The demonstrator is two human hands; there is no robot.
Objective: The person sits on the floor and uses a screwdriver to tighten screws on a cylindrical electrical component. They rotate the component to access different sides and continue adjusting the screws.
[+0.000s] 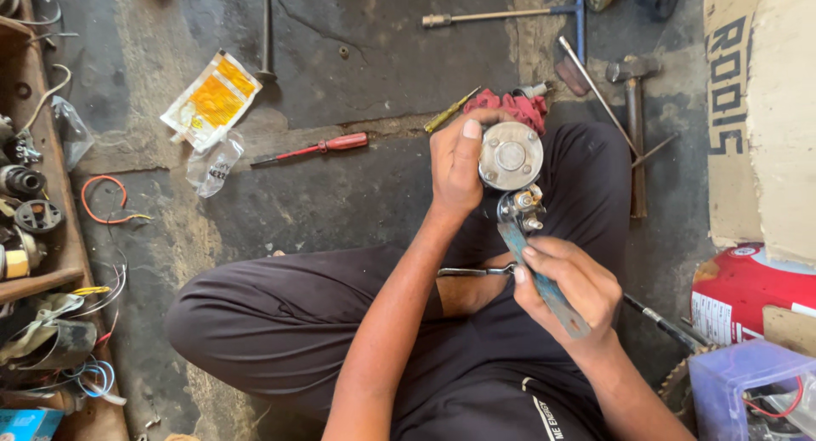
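My left hand (456, 164) grips a round grey metal motor part (510, 156) from its left side, thumb up along its rim, and holds it above my right knee. Small terminals and bolts (525, 205) stick out under the part. My right hand (568, 285) is closed on the blue handles of a pair of pliers (544, 284), whose jaws reach up to those terminals. A thin metal rod (476, 271) lies across my lap just below.
On the dark floor lie a red-handled screwdriver (319, 148), a yellow screwdriver (450, 110), a red rag (520, 108), a hammer (633, 118), a long T-handle wrench (501, 16) and a yellow packet (211, 101). A shelf with motor parts and wires (34, 237) runs along the left. A red container (748, 288) and cardboard (756, 110) stand right.
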